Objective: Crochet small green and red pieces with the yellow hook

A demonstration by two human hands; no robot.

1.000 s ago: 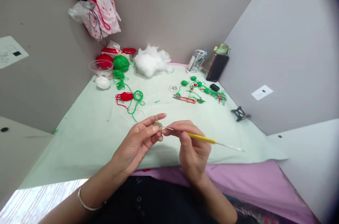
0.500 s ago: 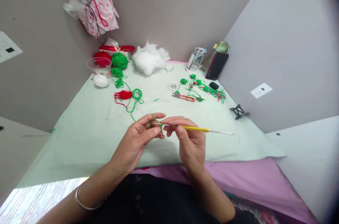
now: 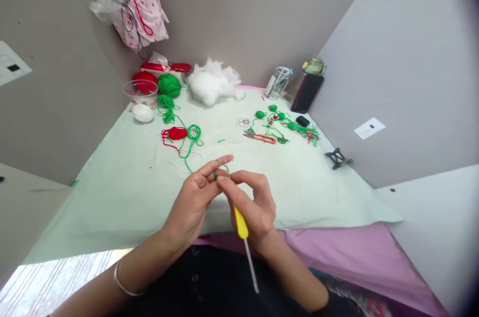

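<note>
Green yarn is looped round the fingers of my left hand, which pinches it near the fingertips with the index finger stretched out. My right hand grips a crochet hook with a yellow handle. The hook's thin tip points up at the yarn by my left index finger, and its other metal end points down toward my body. Both hands' fingertips meet, so the small piece of yarn work between them is mostly hidden.
Behind my hands lie a red yarn bundle, green yarn coils, orange-handled snips and small green crocheted pieces. White stuffing, a green ball, a clear cup and a phone stand farther back.
My right hand has turned and moved left against my left fingertips. The hook has swung from nearly level, pointing right, to steep, with its back end toward my body.
</note>
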